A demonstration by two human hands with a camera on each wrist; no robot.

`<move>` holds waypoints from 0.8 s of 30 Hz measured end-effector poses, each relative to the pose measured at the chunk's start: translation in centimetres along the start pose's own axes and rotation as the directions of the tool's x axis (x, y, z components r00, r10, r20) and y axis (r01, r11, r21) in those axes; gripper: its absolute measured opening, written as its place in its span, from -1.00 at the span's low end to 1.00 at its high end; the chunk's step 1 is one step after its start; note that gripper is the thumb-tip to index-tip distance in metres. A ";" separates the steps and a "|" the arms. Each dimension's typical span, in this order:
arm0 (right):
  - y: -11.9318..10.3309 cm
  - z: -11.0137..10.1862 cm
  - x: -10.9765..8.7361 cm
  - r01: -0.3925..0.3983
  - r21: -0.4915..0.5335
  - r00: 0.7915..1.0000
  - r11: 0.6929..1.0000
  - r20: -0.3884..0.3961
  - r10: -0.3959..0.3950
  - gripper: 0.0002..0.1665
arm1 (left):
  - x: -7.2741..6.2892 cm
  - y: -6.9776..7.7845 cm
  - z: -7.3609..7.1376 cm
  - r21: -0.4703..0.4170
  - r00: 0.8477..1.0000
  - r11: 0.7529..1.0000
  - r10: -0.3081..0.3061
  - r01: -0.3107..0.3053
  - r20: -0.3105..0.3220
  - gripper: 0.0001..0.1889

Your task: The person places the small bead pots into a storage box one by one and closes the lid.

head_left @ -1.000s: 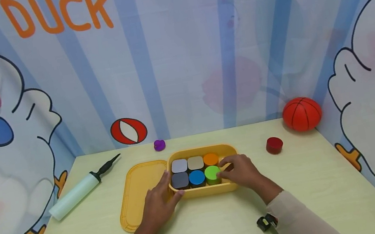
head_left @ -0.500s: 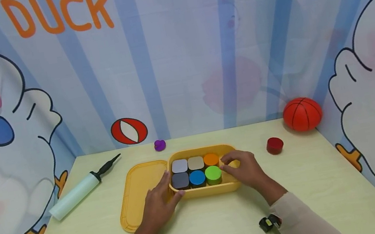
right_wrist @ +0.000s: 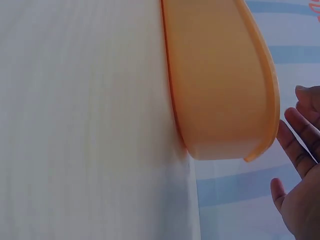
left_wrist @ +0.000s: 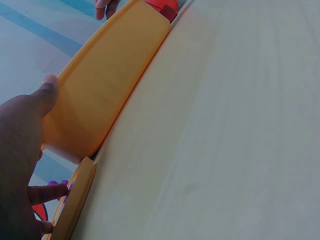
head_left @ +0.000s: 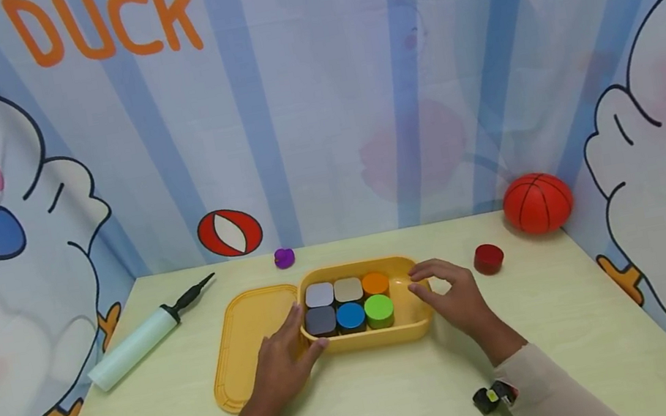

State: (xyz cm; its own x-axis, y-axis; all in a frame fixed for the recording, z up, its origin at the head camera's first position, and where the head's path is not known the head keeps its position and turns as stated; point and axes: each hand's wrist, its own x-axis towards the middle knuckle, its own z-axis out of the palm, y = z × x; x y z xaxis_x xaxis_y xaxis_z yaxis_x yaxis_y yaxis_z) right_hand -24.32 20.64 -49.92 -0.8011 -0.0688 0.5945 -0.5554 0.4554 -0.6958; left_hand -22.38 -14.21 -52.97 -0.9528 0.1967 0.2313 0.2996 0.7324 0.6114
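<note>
A yellow plastic box (head_left: 363, 341) stands uncovered on the table, with round-topped pots in two rows in its left part. The front row has a dark grey pot (head_left: 321, 320), a blue pot (head_left: 351, 316) and a green pot (head_left: 379, 310). Behind them are a pale lilac pot (head_left: 319, 295), a beige pot (head_left: 348, 289) and an orange pot (head_left: 376, 283). My left hand (head_left: 283, 362) holds the box's left end, thumb at the front wall. At the right rim hovers my right hand (head_left: 458, 294), fingers loosely bent and apart, holding nothing.
The yellow lid (head_left: 234, 352) lies partly beneath my left hand. A red pot (head_left: 488, 259) and a red basketball (head_left: 537, 203) sit at the right. Farther back are a pale green hand pump (head_left: 137, 347) and a small purple object (head_left: 285, 258).
My right hand has come away from the green pot and drawn rightward to the box's right rim, its fingers spreading. The left hand and the pots have stayed put.
</note>
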 end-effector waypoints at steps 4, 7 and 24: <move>0.5 -0.6 -0.3 -0.030 -0.001 0.999 1.000 -0.025 0.030 -0.83 | 0.0 0.0 0.0 -0.002 1.000 1.000 0.002 -0.002 -0.001 -0.09; 1.0 -1.2 -0.6 -0.067 0.001 0.997 0.998 -0.040 0.067 -0.84 | -0.1 -0.1 0.1 -0.004 1.000 1.000 0.002 -0.002 -0.004 -0.09; 4.4 -4.4 -1.5 -0.148 -0.056 0.979 0.987 -0.148 0.139 -0.81 | 0.0 -0.2 0.0 -0.015 1.000 1.000 -0.010 0.010 0.011 -0.09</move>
State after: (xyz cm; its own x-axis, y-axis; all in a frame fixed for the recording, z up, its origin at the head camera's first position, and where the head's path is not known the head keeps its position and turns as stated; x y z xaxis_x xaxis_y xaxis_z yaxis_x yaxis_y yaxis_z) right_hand -24.56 26.61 -52.08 -0.8287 0.1269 0.5452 -0.4171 0.5096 -0.7526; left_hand -22.38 -14.34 -53.06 -0.9561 0.1969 0.2171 0.2911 0.7244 0.6250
